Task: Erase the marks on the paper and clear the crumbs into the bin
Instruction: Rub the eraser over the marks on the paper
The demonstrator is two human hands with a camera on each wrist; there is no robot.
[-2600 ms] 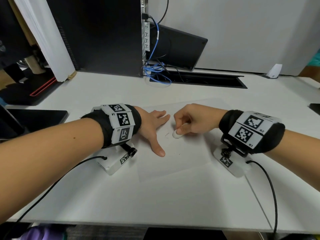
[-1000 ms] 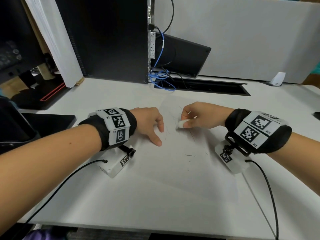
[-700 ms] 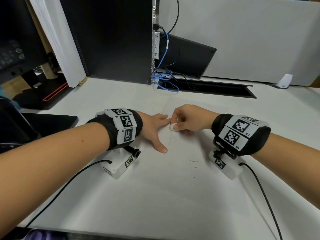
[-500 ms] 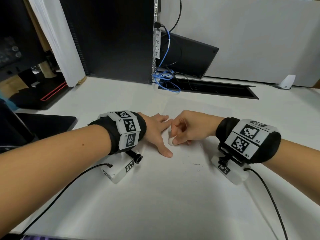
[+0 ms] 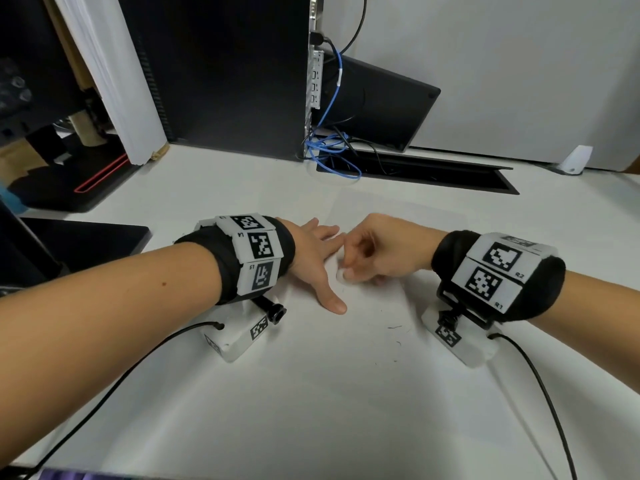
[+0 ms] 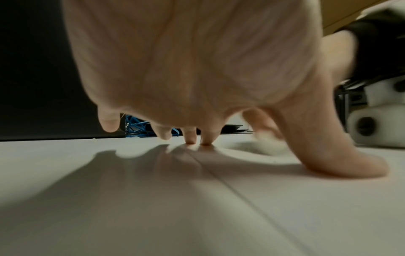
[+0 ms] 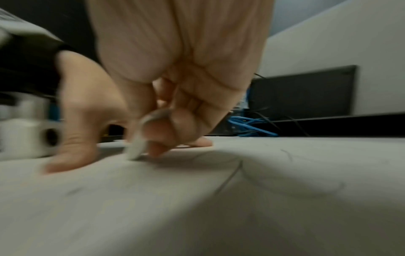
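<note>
A white sheet of paper [image 5: 377, 344] lies on the white desk, with thin dark eraser crumbs [image 5: 394, 327] scattered on it. My left hand [image 5: 320, 252] lies spread and flat on the paper's left part, its thumb [image 6: 342, 164] and fingertips [image 6: 206, 138] pressing down. My right hand [image 5: 367, 254] pinches a small white eraser [image 5: 341, 274] and holds its tip on the paper just right of my left hand. In the blurred right wrist view the eraser [image 7: 137, 147] touches the sheet between thumb and fingers. No bin is in view.
A black computer tower [image 5: 221, 74] and a leaning black panel [image 5: 384, 105] stand at the back, with blue cables [image 5: 329, 150] beside a cable slot [image 5: 433, 171]. A black tablet [image 5: 79, 240] lies at the left. A small white stand [image 5: 576, 160] sits far right.
My right hand has rubbed the eraser back and forth, ending closer to me beside my left thumb. My left hand has flattened on the sheet. The pencil marks have faded, and crumbs lie on the paper.
</note>
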